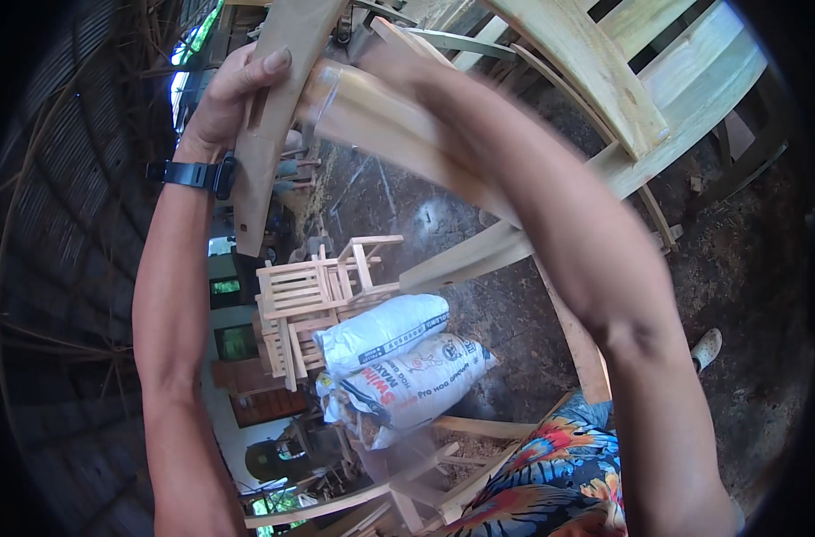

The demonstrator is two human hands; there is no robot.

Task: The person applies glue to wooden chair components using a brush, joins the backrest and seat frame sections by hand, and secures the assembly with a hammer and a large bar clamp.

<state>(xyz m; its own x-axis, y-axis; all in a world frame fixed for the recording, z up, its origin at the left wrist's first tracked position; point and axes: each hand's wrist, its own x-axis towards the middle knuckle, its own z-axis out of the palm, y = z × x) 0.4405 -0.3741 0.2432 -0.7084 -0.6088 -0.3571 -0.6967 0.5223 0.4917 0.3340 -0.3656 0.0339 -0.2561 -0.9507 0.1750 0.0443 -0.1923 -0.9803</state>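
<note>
My left hand, with a dark watch on its wrist, grips the edge of a long pale wooden board. Its thumb lies across the board's face, beside a cut slot; a small hole shows near the board's lower end. My right hand reaches across to the upper end of a wide wooden plank, close to that board. Motion blurs this hand and its fingers cannot be made out. The plank slants down to the right, partly behind my right forearm. Whether it is joined to the board is unclear.
Wide slatted wooden furniture fills the upper right. Two stuffed white sacks lie below the middle, beside a stack of small slatted wooden frames. Another curved wooden piece crosses the dark floor. Wooden pieces surround my patterned clothing.
</note>
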